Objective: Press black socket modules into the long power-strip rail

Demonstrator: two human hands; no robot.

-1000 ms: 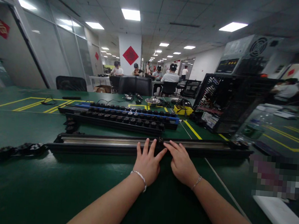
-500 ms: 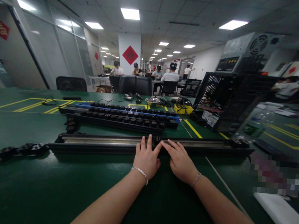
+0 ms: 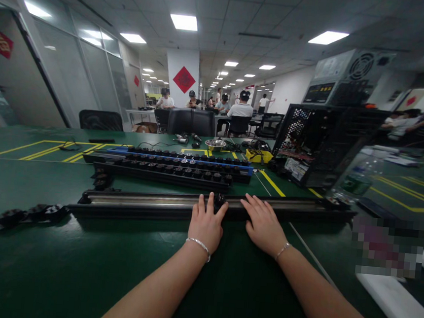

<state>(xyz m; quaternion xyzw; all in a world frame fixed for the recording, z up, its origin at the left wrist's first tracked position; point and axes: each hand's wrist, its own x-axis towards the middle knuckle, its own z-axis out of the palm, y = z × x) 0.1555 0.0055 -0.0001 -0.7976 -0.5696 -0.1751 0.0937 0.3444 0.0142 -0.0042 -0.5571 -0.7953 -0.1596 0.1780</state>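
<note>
A long black rail (image 3: 148, 204) with a silvery channel lies across the green table (image 3: 58, 264) in front of me. My left hand (image 3: 206, 224) rests on its near edge, fingers stretched out, fingertips beside a small black part (image 3: 219, 197) seated in the channel. My right hand (image 3: 264, 224) lies flat on the rail just to the right, fingers spread, holding nothing. A bracelet circles each wrist.
Behind the rail lie more black and blue rails (image 3: 174, 165) studded with black parts. Loose black parts (image 3: 29, 212) sit at the left. An open computer case (image 3: 325, 139) stands at the right, a white slab (image 3: 395, 308) near right. People sit at far tables.
My right hand has slid to the right along the rail, away from my left hand. The left hand has stayed near the small black part.
</note>
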